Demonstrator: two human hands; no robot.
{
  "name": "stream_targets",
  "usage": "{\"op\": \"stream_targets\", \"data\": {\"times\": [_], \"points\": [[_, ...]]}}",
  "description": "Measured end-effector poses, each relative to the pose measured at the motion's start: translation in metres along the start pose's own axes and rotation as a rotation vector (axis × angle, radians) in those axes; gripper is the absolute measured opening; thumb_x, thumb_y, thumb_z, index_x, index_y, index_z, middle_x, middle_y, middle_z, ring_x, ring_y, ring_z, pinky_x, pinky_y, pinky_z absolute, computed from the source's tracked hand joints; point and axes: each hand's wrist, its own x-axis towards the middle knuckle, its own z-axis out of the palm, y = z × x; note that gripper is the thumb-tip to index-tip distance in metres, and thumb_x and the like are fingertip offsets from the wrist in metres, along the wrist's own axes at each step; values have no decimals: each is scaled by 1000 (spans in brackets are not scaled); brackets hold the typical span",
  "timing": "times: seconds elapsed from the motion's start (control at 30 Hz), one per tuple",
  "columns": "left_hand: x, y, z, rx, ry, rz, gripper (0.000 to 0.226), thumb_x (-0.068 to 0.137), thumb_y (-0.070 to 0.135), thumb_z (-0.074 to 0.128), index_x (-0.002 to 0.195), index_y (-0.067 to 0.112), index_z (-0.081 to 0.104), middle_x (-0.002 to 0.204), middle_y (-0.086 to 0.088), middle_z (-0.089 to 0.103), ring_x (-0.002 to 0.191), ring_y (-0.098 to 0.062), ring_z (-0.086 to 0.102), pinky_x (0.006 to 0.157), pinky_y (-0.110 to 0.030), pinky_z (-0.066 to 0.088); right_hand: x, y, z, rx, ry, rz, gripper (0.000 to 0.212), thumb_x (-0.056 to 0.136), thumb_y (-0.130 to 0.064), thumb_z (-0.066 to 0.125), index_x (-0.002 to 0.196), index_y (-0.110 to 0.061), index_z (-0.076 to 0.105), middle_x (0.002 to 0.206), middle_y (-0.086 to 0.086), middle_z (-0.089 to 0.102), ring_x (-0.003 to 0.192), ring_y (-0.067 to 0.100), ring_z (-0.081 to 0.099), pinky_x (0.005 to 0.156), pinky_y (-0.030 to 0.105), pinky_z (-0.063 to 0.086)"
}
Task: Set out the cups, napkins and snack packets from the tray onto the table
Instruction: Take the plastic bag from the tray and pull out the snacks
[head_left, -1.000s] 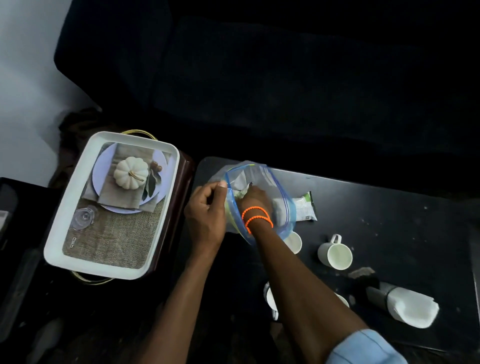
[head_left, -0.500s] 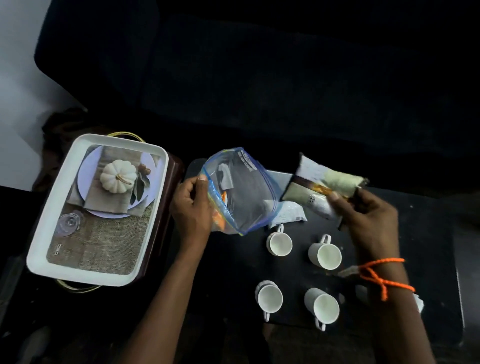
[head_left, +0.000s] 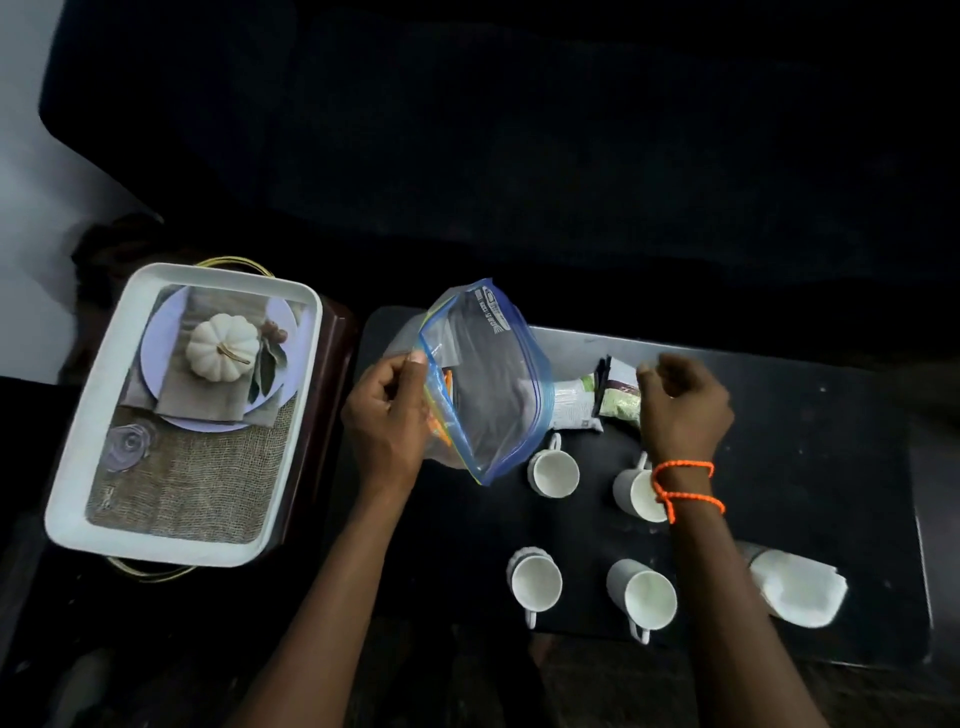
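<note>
1. The left hand (head_left: 387, 415) pinches the rim of a clear zip bag (head_left: 483, 379) at frame centre, holding it up off the table; an orange packet shows inside
2. The right hand (head_left: 680, 410), fingers loosely curled, rests on a snack packet (head_left: 621, 397) lying just right of the bag, its long axis running up-frame; whether it grips I cannot tell
3. The bag mouth faces right, so the right hand is nearer for reaching in
4. Four cups (head_left: 553, 473) stand below on the dark table (head_left: 831, 467); napkins (head_left: 795, 587) lower right; tray (head_left: 78, 499) at left
</note>
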Motion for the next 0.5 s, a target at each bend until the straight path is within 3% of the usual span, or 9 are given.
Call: {"op": "stream_targets", "data": {"times": [0.07, 0.13, 0.2, 0.3, 0.4, 0.47, 0.5], "points": [[-2, -1, -1, -11, 9, -1, 18, 97, 37, 67, 80, 35, 73, 76, 6, 67, 57, 1, 59, 56, -18, 50, -28, -40, 5, 215, -22, -173, 10, 89, -15, 72, 96, -8, 76, 86, 3, 75, 80, 23, 73, 74, 13, 51], [-4, -2, -2, -25, 13, 1, 19, 93, 43, 67, 78, 34, 73, 69, 8, 65, 57, -1, 58, 56, -20, 50, -54, -68, 23, 341, -238, -286, 9, 90, -15, 71, 93, -9, 76, 82, 5, 76, 75, 22, 74, 74, 27, 58], [-5, -3, -3, -20, 12, 18, 22, 91, 45, 67, 75, 32, 72, 69, 4, 64, 60, -7, 58, 59, -27, 49, -71, -84, 53, 258, -506, -305, 11, 89, -17, 70, 94, -9, 77, 81, 8, 77, 75, 21, 75, 75, 35, 61], [-7, -4, -4, 11, 23, 56, 23, 90, 46, 68, 69, 36, 71, 69, 3, 63, 62, -9, 56, 64, -32, 47, -80, -81, 108, -184, -717, -135, 28, 88, -27, 68, 101, -2, 73, 100, 21, 75, 97, 36, 71, 85, 36, 56], [-10, -6, -6, 14, 39, 51, 21, 88, 47, 68, 70, 38, 72, 72, 7, 65, 64, -8, 58, 65, -34, 50, -80, -61, 145, -371, -827, 60, 46, 95, -39, 59, 114, 2, 68, 116, 24, 71, 111, 38, 65, 83, 35, 46], [-11, -8, -8, 11, 39, 47, 20, 88, 47, 69, 72, 37, 73, 77, 6, 69, 68, -10, 63, 68, -40, 54, -84, -51, 158, -348, -890, 103, 45, 98, -42, 55, 113, -2, 68, 98, 13, 72, 103, 33, 63, 81, 33, 43], [-12, -10, -9, 15, 32, 46, 20, 89, 47, 69, 73, 35, 74, 79, 5, 70, 70, -11, 65, 69, -43, 56, -86, -47, 162, -317, -869, 125, 39, 98, -43, 56, 98, -6, 68, 78, 4, 65, 90, 28, 60, 72, 29, 40]]}}
